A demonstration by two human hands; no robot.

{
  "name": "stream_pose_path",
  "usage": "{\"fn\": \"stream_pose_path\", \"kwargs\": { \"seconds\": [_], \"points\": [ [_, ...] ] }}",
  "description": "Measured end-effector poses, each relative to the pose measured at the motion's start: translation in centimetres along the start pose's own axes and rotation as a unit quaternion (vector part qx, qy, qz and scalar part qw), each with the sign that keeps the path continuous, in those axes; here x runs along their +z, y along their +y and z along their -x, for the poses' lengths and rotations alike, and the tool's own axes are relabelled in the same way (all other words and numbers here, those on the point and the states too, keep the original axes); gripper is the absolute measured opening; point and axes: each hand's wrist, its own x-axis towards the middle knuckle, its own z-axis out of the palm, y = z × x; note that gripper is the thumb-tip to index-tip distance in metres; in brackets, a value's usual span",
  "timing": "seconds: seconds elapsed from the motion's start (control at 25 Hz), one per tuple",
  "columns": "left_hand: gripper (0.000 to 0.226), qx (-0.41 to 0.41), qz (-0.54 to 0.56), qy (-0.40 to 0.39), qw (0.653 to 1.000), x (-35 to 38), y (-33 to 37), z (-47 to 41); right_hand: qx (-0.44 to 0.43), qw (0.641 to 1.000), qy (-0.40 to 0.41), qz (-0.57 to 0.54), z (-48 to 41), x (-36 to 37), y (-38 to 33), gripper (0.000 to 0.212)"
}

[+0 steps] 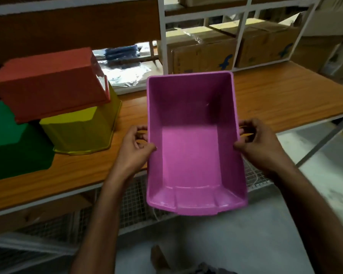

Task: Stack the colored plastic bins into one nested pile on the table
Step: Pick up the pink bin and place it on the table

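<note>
A pink plastic bin (pixel 192 147) is held open side up, tilted toward me over the table's front edge. My left hand (pixel 136 145) grips its left rim and my right hand (pixel 259 143) grips its right rim. On the wooden table (pixel 285 99) at the left, a red bin (pixel 48 84) lies upside down across a yellow bin (pixel 81 131) and a green bin (pixel 14 147), both also upside down.
Cardboard boxes (pixel 202 52) sit behind a white metal frame (pixel 244 30) at the back. Clear plastic bags (pixel 125 72) lie behind the bins. Wire mesh (pixel 135 202) hangs under the table. The grey floor (pixel 226 244) is below me.
</note>
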Motion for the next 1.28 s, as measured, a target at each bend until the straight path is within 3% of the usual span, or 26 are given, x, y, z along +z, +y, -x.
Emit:
{"fn": "stream_pose_path", "kwargs": {
  "seconds": [0.24,0.64,0.8,1.0,1.12,1.28],
  "points": [
    [0.045,0.021,-0.002,0.031,0.999,4.0,-2.5,9.0,-0.026,0.997,0.079,-0.001,8.6,-3.3,4.1,0.05],
    [0.047,-0.006,-0.014,-0.095,0.995,8.4,-5.5,14.6,0.113,0.968,0.196,-0.109,20.1,-6.7,10.3,0.056],
    [0.044,-0.102,0.017,-0.179,0.978,11.9,-7.6,16.4,0.223,0.938,0.197,-0.179,24.3,-8.7,14.4,0.07],
    [0.036,-0.173,0.034,-0.249,0.952,17.5,-8.5,19.5,0.349,0.894,0.182,-0.215,28.4,-12.7,18.7,0.065],
    [0.031,-0.194,-0.001,-0.293,0.936,21.0,-7.9,20.6,0.365,0.876,0.195,-0.249,30.1,-16.6,20.6,0.06],
    [0.028,-0.203,-0.032,-0.322,0.924,27.0,-5.6,21.9,0.359,0.878,0.187,-0.254,30.3,-23.6,22.3,0.052]
  ]
}}
